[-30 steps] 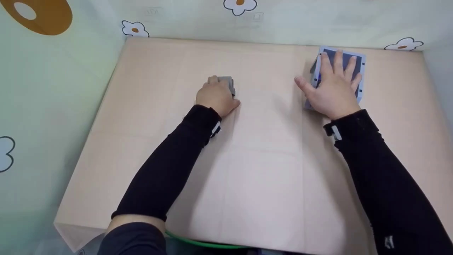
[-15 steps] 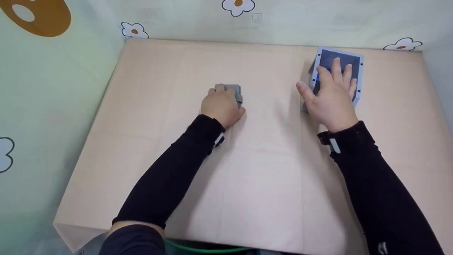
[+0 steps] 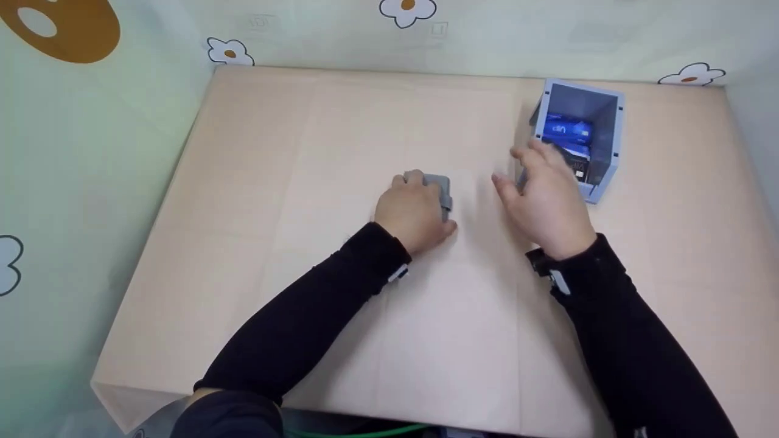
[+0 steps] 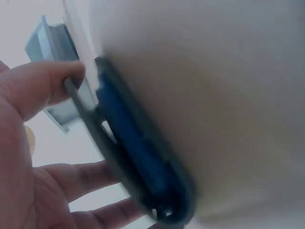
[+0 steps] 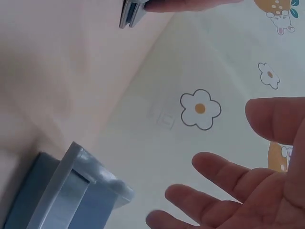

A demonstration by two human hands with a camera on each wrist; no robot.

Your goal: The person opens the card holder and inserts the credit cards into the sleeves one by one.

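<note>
My left hand holds a small grey card holder low over the middle of the table, fingers over its top and thumb at the near side. In the left wrist view the card holder is seen edge-on, with something blue between its two covers. My right hand is empty, its fingers spread and relaxed, beside the near left corner of a grey-blue open-topped box. Inside that box lie blue cards and a black card marked VIP. The right wrist view shows the box's rim below the spread fingers.
A beige cloth covers the table. Behind it and to the left stand pale green walls with flower prints. Beneath the front edge of the table a green curved rim shows.
My left hand has brought the card holder right and nearer to me. The right hand has drawn back from over the box, toward the left and me, uncovering the cards inside.
</note>
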